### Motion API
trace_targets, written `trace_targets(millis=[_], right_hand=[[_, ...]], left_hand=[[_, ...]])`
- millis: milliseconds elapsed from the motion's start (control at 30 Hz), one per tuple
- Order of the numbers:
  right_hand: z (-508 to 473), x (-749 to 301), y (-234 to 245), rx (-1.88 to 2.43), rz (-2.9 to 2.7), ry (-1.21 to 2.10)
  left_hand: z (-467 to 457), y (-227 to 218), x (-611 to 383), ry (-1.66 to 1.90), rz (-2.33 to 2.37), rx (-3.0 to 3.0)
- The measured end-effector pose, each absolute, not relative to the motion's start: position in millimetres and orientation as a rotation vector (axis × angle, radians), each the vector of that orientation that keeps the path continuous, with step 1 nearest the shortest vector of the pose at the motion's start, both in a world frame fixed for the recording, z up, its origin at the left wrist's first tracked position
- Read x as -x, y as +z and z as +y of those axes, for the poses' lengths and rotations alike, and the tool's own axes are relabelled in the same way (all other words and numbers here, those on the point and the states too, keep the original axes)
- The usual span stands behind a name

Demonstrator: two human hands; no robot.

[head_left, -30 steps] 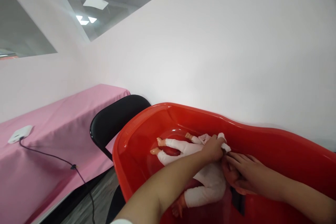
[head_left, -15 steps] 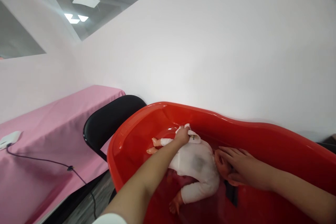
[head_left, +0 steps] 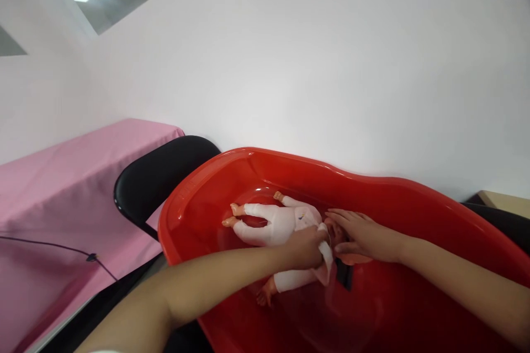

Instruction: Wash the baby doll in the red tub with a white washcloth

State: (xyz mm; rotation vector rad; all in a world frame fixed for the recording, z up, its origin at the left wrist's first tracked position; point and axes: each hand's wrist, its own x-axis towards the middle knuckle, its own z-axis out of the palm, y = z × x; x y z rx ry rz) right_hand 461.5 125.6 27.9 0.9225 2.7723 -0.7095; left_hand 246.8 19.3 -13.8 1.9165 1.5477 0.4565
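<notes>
Both shown: our left grip (head_left: 307, 247) clamped on a cloth (head_left: 327, 257), our right grip (head_left: 364, 235) spread against the doll's head (head_left: 333, 233).

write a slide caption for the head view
Doll lying in a red tub, left hand gripping a cloth, right hand at the doll's head.
</notes>
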Motion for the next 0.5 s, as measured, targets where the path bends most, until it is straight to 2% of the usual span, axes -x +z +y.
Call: trace_targets(millis=[167, 367, 500], right_hand=[[129.0, -462.2, 21.4, -0.91, 2.759, -0.702], [133.1, -466.1, 7.6, -0.971, 2.805, -0.669], [134.6, -467.8, 0.5, -0.954, 2.839, -0.676]], left_hand=[[-10.5, -13.1, -235.7, 0.134, 1.454, -2.175], [-45.6, -6.8, -191.1, -0.211, 1.438, -2.022], [-52.2, 1.0, -180.3, -0.207, 1.487, -1.953]])
